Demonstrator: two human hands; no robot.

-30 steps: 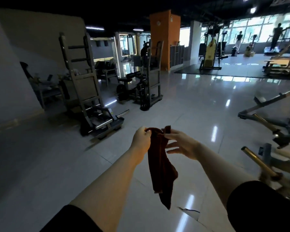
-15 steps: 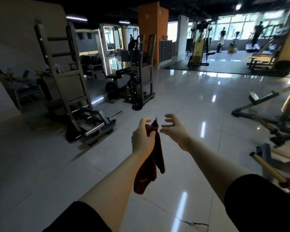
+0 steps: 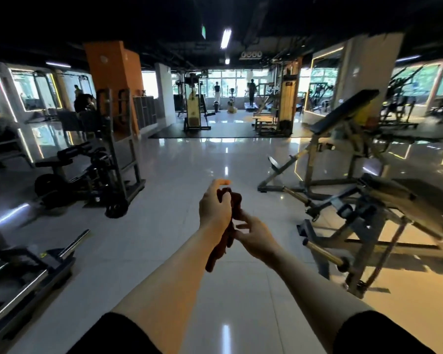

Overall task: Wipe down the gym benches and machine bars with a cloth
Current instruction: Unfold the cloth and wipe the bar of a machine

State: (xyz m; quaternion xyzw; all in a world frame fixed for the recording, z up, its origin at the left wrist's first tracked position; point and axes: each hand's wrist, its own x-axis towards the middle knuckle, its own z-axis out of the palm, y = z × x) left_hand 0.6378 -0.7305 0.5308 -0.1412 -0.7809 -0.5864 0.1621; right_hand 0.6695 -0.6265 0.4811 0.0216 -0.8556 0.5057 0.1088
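Note:
A dark red cloth (image 3: 220, 249) hangs bunched in front of me at mid-frame. My left hand (image 3: 214, 208) grips its upper part, with the index finger stretched out above it. My right hand (image 3: 256, 237) sits just below and to the right, its fingers curled against the cloth's middle. An incline bench (image 3: 343, 113) with a dark pad stands at the right on a metal frame. Nearer, at the right edge, a flat padded bench (image 3: 425, 198) sits on a machine with brass-coloured bars (image 3: 322, 254).
A dark plate-loaded machine (image 3: 95, 172) stands at the left, and another frame (image 3: 23, 274) at the lower left. Glossy tiled floor (image 3: 215, 159) runs ahead between them. An orange pillar (image 3: 113, 80), cable stations and people lie far back by the windows.
The view has swung right, bringing the benches at the right into sight. My right hand, open and apart before, has come in under the left and now touches the cloth.

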